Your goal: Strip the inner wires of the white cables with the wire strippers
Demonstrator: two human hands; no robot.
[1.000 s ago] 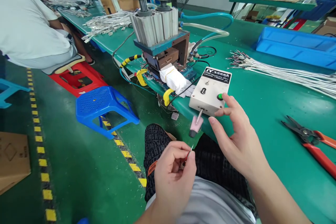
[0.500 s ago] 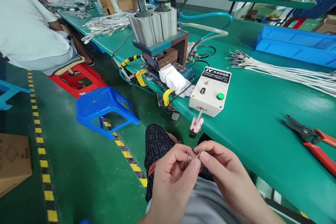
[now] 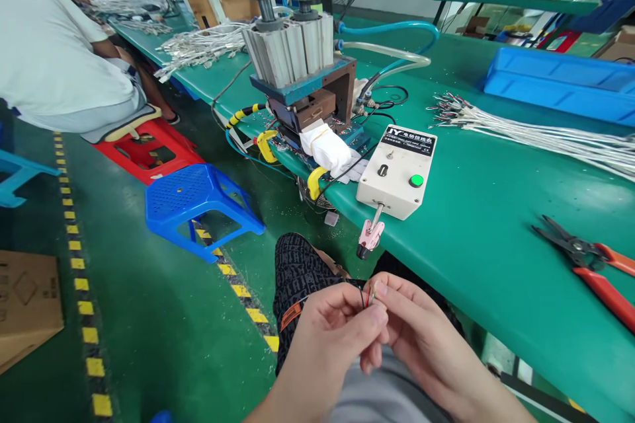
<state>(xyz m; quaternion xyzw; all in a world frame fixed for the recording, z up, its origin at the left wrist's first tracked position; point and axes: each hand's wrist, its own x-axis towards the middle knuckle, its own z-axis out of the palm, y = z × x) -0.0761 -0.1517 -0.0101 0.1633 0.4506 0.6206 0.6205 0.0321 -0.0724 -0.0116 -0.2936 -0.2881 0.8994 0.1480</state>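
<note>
The person's left hand point(image 3: 337, 334) and right hand point(image 3: 424, 337) are closed together, pinching thin red and black insulated wires point(image 3: 366, 300) just off the green table's point(image 3: 496, 211) near edge, seemingly to steady fine strands. A boxy cream machine point(image 3: 399, 168) sits at that edge, apparently so its pink clip point(image 3: 372, 235) overhangs freely; its black label point(image 3: 409, 141) reads "JY" beside Chinese characters.
</note>
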